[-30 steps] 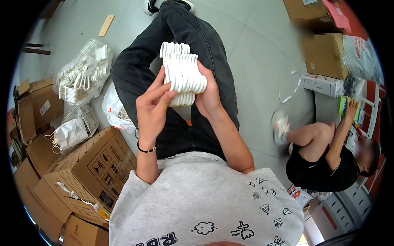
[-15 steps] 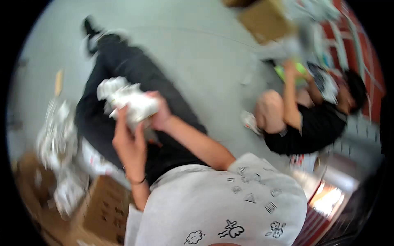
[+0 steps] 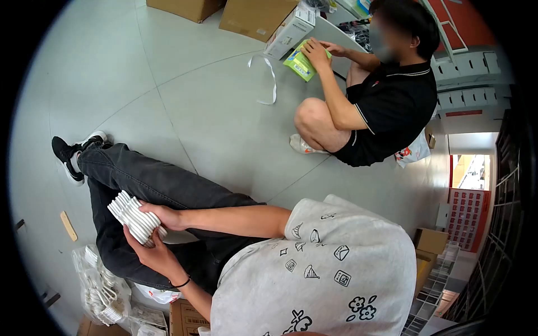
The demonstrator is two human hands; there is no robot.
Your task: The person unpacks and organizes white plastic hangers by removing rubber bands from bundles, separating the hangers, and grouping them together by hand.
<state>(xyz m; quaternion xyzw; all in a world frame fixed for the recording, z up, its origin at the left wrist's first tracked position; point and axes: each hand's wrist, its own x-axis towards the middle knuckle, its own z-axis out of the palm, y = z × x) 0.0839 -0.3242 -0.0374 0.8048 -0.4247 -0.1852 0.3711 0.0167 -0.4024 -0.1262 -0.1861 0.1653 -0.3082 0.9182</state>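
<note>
- A pale flat strip was seen on the floor at far left, apart from both hands.
- A clear plastic bag of white looped pieces was noted below the strip, nearer to the left hand than to the right.
- A stacked white bundle was held over the dark trousers, beyond the fingers of both hands. Its long axis was slanted from upper left to lower right in view, with the lower-right end set between the hands and the upper-left end left uncovered. The individual pieces were packed closely side by side.
- The left hand, with a dark band at its wrist, was placed at the lower side of the bundle. The bundle was gripped, with the fingers and thumb spread against it; contact under the stack was hidden.
- The right hand was closed on the upper-right side, and the bundle was gripped there too. Neither hand could be called nearer, as both were in contact.
- At right, well apart, a green packet was held by a crouching person.
</note>
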